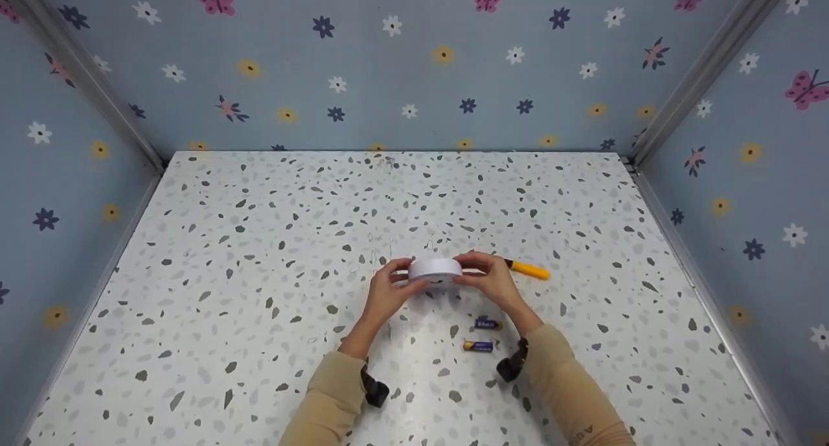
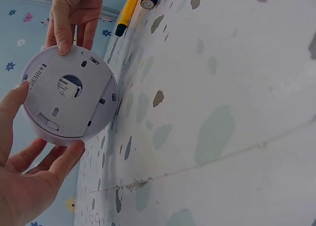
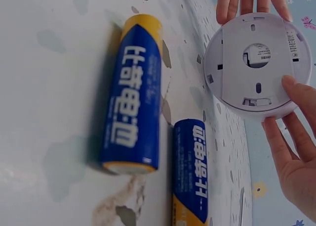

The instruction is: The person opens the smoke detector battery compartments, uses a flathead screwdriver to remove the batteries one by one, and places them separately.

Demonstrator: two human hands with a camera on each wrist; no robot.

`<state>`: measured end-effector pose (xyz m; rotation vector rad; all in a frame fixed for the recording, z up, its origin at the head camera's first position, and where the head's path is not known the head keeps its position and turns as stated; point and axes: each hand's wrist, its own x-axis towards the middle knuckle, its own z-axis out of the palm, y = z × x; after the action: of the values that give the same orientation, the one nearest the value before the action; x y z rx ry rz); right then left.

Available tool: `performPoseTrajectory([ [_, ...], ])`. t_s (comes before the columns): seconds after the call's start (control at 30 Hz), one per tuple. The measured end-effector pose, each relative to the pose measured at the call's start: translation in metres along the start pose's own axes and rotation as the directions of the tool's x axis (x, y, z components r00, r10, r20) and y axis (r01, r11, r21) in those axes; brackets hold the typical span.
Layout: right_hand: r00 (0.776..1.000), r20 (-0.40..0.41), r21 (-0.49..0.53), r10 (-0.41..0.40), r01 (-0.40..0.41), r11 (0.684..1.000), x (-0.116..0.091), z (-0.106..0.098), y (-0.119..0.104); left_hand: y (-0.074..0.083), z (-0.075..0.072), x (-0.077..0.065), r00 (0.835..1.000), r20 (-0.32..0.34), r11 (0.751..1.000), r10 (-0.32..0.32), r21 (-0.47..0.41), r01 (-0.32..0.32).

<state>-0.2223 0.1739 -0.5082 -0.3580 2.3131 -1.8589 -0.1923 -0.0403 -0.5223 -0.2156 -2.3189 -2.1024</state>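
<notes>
A round white smoke detector (image 1: pixel 435 268) is held up between both hands, tilted on edge. Its back, with a flat slotted mounting plate (image 2: pixel 59 112), a round hole and printed labels, faces the wrist cameras. My left hand (image 1: pixel 385 294) grips one side, thumb on the back and fingers around the rim. On the opposite side my right hand (image 1: pixel 495 281) pinches it the same way. Two blue-and-yellow batteries, one nearer (image 3: pixel 133 92) and one farther (image 3: pixel 190 171) in the right wrist view, lie on the table beside the right wrist.
Behind the right hand lies a yellow stick-shaped tool (image 1: pixel 530 270) with a black end, partly hidden. The speckled white table (image 1: pixel 259 239) is bounded by blue flowered panels (image 1: pixel 401 64) at the back and both sides. Dark cameras are strapped at both wrists.
</notes>
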Motion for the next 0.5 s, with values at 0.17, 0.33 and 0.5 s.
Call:
performPoseTrajectory([
  [0.17,0.999,-0.007,0.01,-0.037,0.037,0.999,-0.0064,0.003,-0.0085,-0.0119,0.0014,0.0023,0.996,-0.019,0.995,-0.085,0.043,0.086],
  [0.33,0.999,-0.009,0.02,-0.053,0.054,0.998,-0.0086,0.0029,-0.0082,-0.0122,0.0035,0.0015,0.989,-0.045,0.985,-0.141,0.093,0.144],
  [0.5,0.999,-0.011,0.015,-0.043,0.043,0.999,-0.0111,0.0029,-0.0074,-0.0119,0.0062,-0.0008,0.985,-0.054,0.976,-0.163,0.134,0.169],
])
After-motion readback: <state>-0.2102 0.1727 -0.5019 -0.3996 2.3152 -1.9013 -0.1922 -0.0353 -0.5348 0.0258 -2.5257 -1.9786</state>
